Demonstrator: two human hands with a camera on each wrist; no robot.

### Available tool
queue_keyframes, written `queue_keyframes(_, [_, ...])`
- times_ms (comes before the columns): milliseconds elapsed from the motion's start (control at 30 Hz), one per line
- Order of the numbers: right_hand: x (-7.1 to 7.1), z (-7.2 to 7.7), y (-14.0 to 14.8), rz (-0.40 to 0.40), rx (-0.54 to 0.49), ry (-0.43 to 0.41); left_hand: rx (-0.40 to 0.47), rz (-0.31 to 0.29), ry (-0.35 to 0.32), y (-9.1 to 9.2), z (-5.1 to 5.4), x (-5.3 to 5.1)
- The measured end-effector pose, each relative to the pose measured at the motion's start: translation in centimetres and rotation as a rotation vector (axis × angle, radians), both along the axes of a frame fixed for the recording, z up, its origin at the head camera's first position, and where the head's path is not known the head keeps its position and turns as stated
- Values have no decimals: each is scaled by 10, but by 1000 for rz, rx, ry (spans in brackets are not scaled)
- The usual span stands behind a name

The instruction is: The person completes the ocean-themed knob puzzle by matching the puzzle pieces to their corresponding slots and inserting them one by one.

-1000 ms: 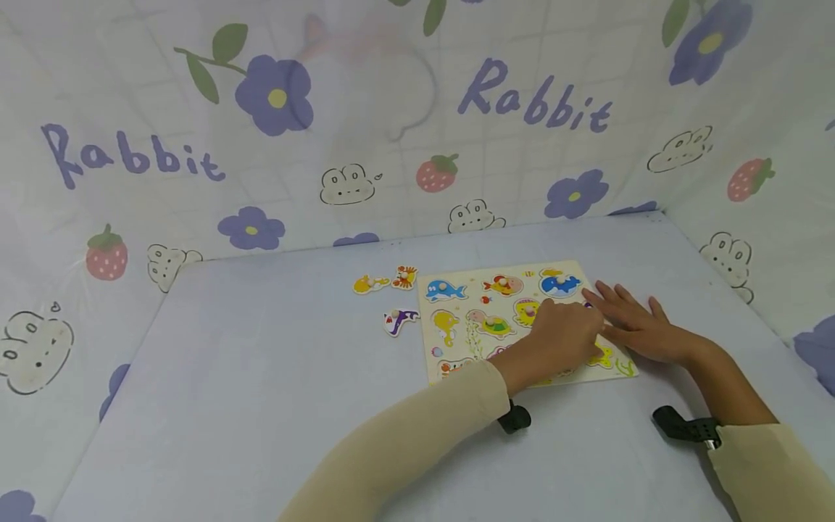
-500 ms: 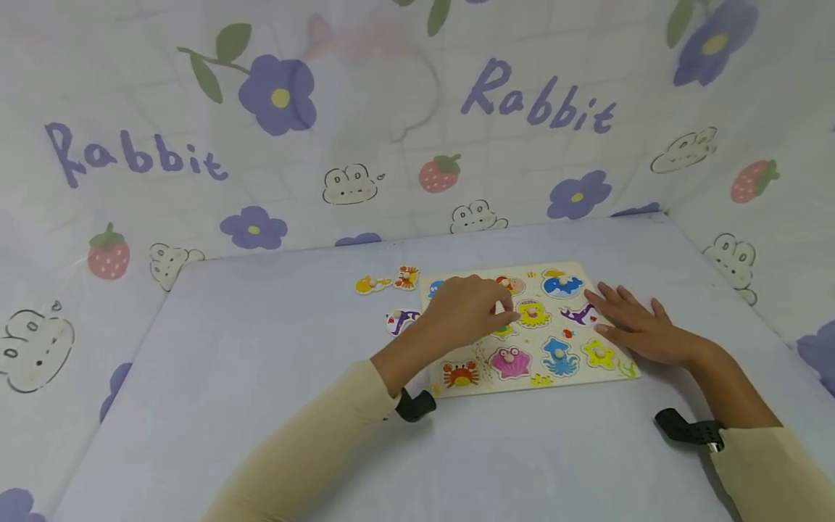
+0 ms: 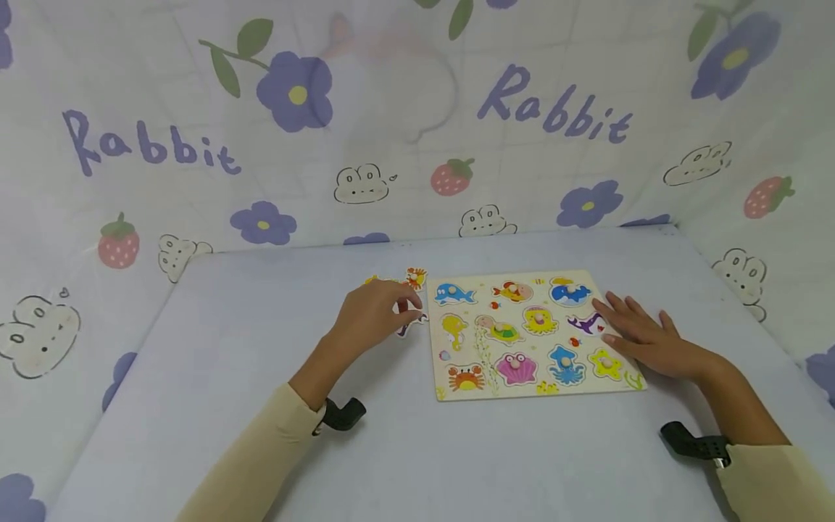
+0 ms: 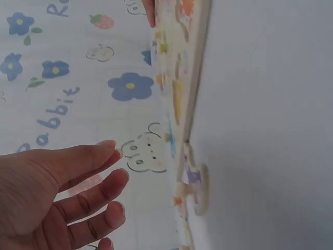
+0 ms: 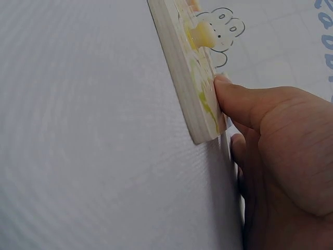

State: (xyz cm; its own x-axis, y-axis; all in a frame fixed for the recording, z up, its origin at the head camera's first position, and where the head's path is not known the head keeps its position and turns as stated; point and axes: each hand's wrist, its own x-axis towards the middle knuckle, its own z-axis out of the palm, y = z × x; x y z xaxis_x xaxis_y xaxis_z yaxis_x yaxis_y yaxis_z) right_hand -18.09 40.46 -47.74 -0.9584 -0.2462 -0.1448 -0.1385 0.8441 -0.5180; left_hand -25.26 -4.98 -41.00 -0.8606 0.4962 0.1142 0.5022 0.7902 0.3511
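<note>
My left hand (image 3: pixel 372 313) hovers left of the wooden peg puzzle board (image 3: pixel 515 394). Just beyond its fingers lies a purple-and-white sea-animal puzzle piece (image 4: pixel 193 178), partly covered by them in the head view. In the left wrist view the thumb and fingers are bent but apart, with nothing between them. My right hand (image 3: pixel 649 342) lies at the board's right edge, fingers fairly straight. Its thumb (image 5: pixel 234 99) touches the top of the board near the corner. Colourful sea animals cover the board, among them a yellow starfish (image 3: pixel 607 364) with a knob.
Behind my left hand, an orange crab-like piece (image 3: pixel 415 278) lies on the table beside a mostly hidden yellow piece (image 3: pixel 372 280). The pale tabletop (image 3: pixel 228 333) extends to the left and front. A patterned curtain (image 3: pixel 404 94) hangs at the back.
My left hand has moved left from the board's right side, across it, to the loose purple-and-white piece. My right hand has stayed at the board's right edge. The view has shifted slightly.
</note>
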Motion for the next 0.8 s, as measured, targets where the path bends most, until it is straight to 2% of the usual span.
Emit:
queue_keyframes(133, [1, 0, -2, 1, -2, -3, -15, 30, -1, -8, -9, -7])
queue_keyframes(333, [0, 2, -1, 16, 2, -8, -39, 70, -37, -15, -23, -18])
queue_keyframes(467, [-3, 2, 1, 24, 5, -3, -51, 70, -54, -19, -34, -26])
queue_keyframes(600, [-2, 2, 2, 15, 9, 9, -42, 68, -72, -19, -37, -31])
queue_keyframes(800, [0, -2, -1, 7, 5, -7, -70, 71, -88, -19, -38, -31])
